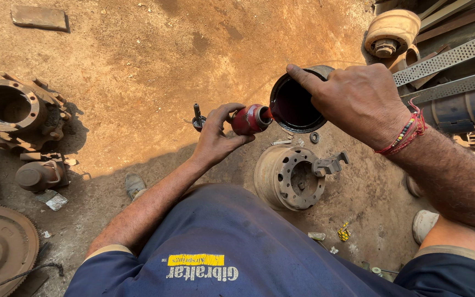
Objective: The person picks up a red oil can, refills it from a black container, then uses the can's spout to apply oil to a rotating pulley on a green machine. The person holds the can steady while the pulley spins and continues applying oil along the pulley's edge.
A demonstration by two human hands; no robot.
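The right hand (358, 102) grips a black tin (297, 99) by its rim, tilted so red liquid runs into a small red bottle (250, 119) clasped in the left hand (215, 135), above the dirt ground (155, 71). Tilt too far and liquid could overshoot the narrow mouth, spilling onto the brake drum (291, 177) below.

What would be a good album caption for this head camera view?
Right hand tips a black can of red fluid toward a red bottle held by left hand.
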